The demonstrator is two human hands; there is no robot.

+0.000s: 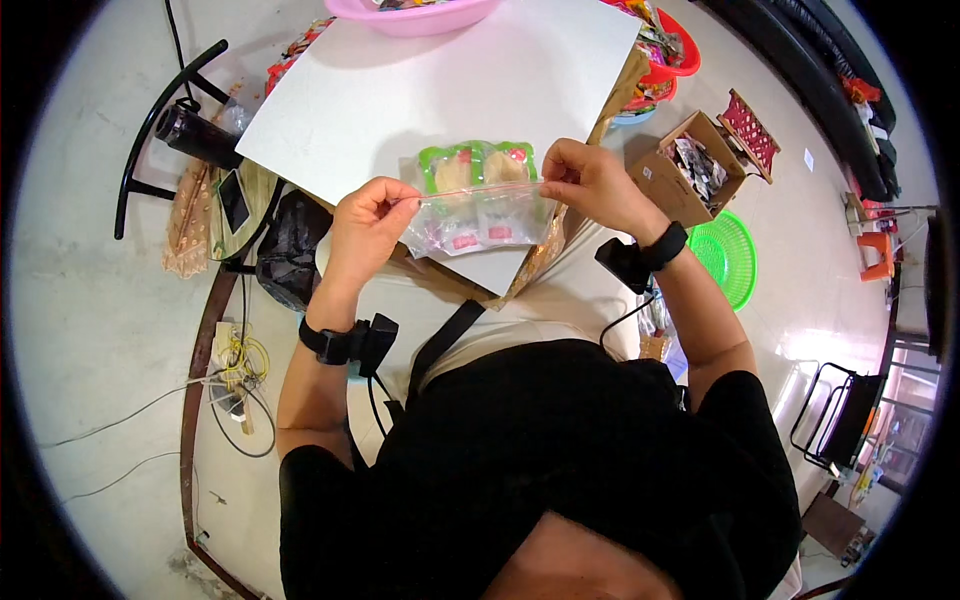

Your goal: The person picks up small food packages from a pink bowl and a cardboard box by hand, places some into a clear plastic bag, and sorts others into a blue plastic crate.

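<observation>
A clear plastic zip bag [480, 214] lies at the near corner of the white table [517, 82], its zip strip stretched between my two hands. Inside it are green-edged packets with pale tan contents and small red labels. My left hand [371, 225] pinches the left end of the strip between thumb and forefinger. At the right end, my right hand [589, 184] grips the strip between thumb and curled fingers. Both wrists wear black straps with small black devices.
A pink basin [412, 19] stands at the table's far edge. On the right are a red basket [682, 52] of packets, an open cardboard box [675, 161] and a green basket [724, 259]. A black-framed chair [139, 120] and a stool holding a phone [233, 201] are left.
</observation>
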